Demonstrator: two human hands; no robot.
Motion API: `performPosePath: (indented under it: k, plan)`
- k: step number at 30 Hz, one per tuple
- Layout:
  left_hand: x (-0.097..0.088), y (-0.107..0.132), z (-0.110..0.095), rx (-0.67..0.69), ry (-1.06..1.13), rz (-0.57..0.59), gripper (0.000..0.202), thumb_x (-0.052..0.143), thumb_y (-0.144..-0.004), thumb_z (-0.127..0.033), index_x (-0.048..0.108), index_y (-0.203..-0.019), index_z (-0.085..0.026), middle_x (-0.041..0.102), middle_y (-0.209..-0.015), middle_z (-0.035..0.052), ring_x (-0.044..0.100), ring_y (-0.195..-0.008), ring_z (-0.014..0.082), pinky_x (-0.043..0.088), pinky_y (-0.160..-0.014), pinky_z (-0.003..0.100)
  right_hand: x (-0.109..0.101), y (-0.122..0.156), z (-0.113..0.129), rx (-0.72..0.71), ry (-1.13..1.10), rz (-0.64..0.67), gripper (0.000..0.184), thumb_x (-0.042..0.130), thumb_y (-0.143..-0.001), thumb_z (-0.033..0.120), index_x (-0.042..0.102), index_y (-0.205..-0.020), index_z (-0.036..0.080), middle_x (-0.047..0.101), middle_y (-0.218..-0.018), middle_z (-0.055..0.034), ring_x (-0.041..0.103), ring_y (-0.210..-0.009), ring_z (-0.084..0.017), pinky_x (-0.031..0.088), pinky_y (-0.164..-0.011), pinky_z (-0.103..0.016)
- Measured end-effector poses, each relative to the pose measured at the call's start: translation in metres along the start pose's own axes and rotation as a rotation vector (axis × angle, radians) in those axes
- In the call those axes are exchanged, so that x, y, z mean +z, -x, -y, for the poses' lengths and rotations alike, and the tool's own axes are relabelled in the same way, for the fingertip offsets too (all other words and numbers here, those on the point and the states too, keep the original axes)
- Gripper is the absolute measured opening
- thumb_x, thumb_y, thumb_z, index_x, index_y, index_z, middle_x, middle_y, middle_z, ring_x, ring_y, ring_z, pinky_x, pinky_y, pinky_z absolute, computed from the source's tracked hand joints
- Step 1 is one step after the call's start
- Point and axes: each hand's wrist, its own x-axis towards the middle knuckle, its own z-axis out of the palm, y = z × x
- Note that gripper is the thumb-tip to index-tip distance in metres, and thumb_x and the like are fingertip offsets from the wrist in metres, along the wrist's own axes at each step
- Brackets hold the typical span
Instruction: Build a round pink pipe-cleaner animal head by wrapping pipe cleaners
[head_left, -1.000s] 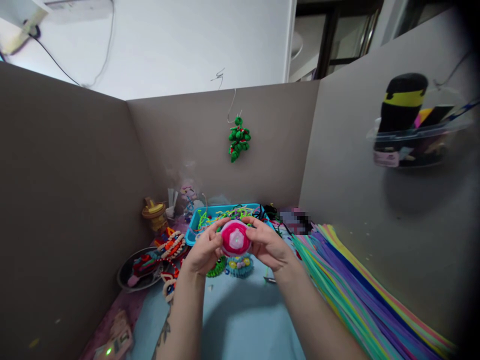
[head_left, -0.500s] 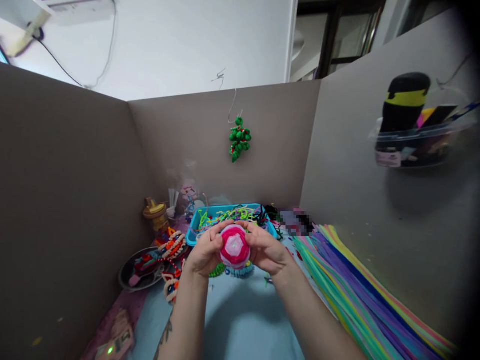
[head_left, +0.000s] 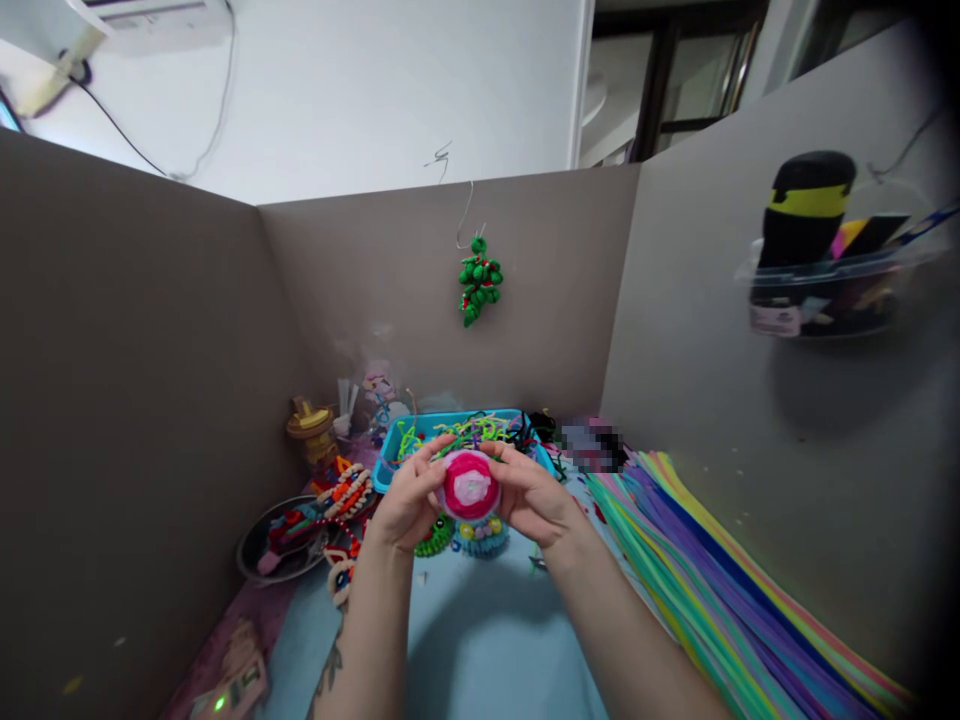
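Between my two hands is a round, fuzzy disc [head_left: 471,486] of pink and magenta rings with a pale pink centre, seemingly coiled from pipe cleaners. My left hand [head_left: 412,492] pinches its left edge between thumb and fingers. On the opposite edge, my right hand [head_left: 530,492] grips it the same way. The disc is held up above the table, tilted so its face is partly turned toward me. Just beyond and below it sit a green fuzzy piece with eyes [head_left: 435,538] and a light-blue fuzzy piece with yellow and lilac balls [head_left: 481,536].
Behind my hands stands a blue tray [head_left: 386,462] of pipe-cleaner scraps. Long coloured pipe cleaners [head_left: 720,590] lie along the right. At left are a metal bowl [head_left: 251,565] and orange-and-cream figures [head_left: 349,490]. Grey panels enclose the table; a green ornament [head_left: 480,280] hangs at the back.
The disc has tipped, so its face looks flatter and its lower edge is higher. More of the green and light-blue pieces behind it shows. Both hands keep their hold.
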Motion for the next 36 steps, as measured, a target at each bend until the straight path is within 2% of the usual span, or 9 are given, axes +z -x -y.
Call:
performPosePath:
  k: [3,6,10,16,20,23,30,33,36]
  plan:
    - [-0.0006,-0.0004,0.0012,0.002,-0.004,0.002,0.065,0.082,-0.059,-0.02,0.053,-0.118,-0.011,0.068,-0.076,0.0043,0.062,-0.059,0.0111,0.047,-0.055,0.018,-0.0004,-0.0003,-0.0003,-0.021,0.0,-0.001,0.045,0.081,-0.059,0.014,0.053,-0.094,0.017,0.069,-0.077,-0.0009,0.064,-0.063,-0.012,0.049,-0.058,-0.023]
    - [-0.0012,-0.0006,0.0031,-0.017,0.044,0.039,0.066,0.084,-0.055,-0.02,0.057,-0.114,-0.01,0.068,-0.076,0.0044,0.062,-0.06,0.0114,0.048,-0.057,0.019,-0.0004,0.0014,-0.0009,-0.016,-0.023,0.055,0.047,0.081,-0.059,0.013,0.052,-0.095,0.018,0.069,-0.078,-0.0001,0.065,-0.063,-0.012,0.049,-0.059,-0.022]
    - [-0.0019,0.0002,0.0032,-0.045,0.078,0.081,0.066,0.085,-0.052,-0.022,0.06,-0.112,-0.01,0.07,-0.083,0.0071,0.064,-0.066,0.0129,0.05,-0.061,0.02,-0.0004,0.0017,-0.0026,-0.002,-0.056,0.093,0.049,0.082,-0.058,0.013,0.052,-0.097,0.017,0.069,-0.078,-0.0009,0.065,-0.064,-0.013,0.05,-0.059,-0.023]
    - [-0.0007,-0.0028,0.0027,0.047,0.033,0.049,0.065,0.082,-0.06,-0.026,0.054,-0.118,-0.014,0.066,-0.102,0.009,0.064,-0.074,0.0134,0.052,-0.061,0.02,-0.0019,-0.0044,-0.0023,-0.083,-0.128,0.03,0.039,0.077,-0.063,0.011,0.054,-0.093,0.018,0.068,-0.083,-0.0001,0.065,-0.07,-0.012,0.051,-0.062,-0.023]
    - [0.0023,-0.0037,0.0034,0.034,-0.041,-0.017,0.063,0.082,-0.06,-0.018,0.052,-0.115,-0.012,0.067,-0.095,0.0087,0.065,-0.069,0.012,0.052,-0.06,0.019,-0.0015,-0.0028,-0.0019,-0.047,-0.09,0.08,0.034,0.076,-0.064,0.012,0.056,-0.091,0.017,0.068,-0.084,-0.0001,0.064,-0.071,-0.012,0.051,-0.065,-0.024]
    - [0.0024,-0.0021,0.0023,0.0,-0.083,0.015,0.066,0.082,-0.059,-0.019,0.05,-0.116,-0.011,0.068,-0.094,0.0098,0.066,-0.067,0.0135,0.052,-0.059,0.02,-0.0017,-0.0008,-0.002,-0.019,-0.039,0.049,0.032,0.077,-0.065,0.016,0.056,-0.089,0.016,0.067,-0.079,0.0003,0.063,-0.065,-0.011,0.05,-0.061,-0.024]
    - [-0.0012,-0.0024,0.0041,0.016,-0.047,0.042,0.059,0.082,-0.059,-0.021,0.052,-0.11,-0.012,0.068,-0.081,0.0048,0.063,-0.058,0.0104,0.05,-0.054,0.017,-0.0029,-0.0027,-0.0057,-0.024,-0.057,0.017,0.044,0.082,-0.057,0.014,0.052,-0.089,0.018,0.067,-0.076,0.0012,0.063,-0.063,-0.012,0.049,-0.059,-0.022]
    - [0.0003,-0.0016,0.004,0.016,-0.005,0.076,0.061,0.084,-0.057,-0.022,0.054,-0.109,-0.011,0.067,-0.083,0.0054,0.063,-0.063,0.0116,0.05,-0.058,0.018,-0.0009,-0.0022,-0.0078,-0.018,-0.084,0.042,0.046,0.082,-0.056,0.013,0.052,-0.091,0.018,0.067,-0.078,0.0006,0.063,-0.063,-0.012,0.049,-0.058,-0.022]
    - [0.0018,-0.0009,0.002,0.032,0.002,0.06,0.062,0.083,-0.058,-0.026,0.054,-0.112,-0.013,0.068,-0.092,0.0074,0.064,-0.07,0.0135,0.05,-0.061,0.02,0.0024,-0.002,-0.0086,-0.088,-0.088,0.009,0.044,0.08,-0.059,0.014,0.052,-0.092,0.019,0.067,-0.079,0.0,0.063,-0.063,-0.013,0.048,-0.057,-0.023]
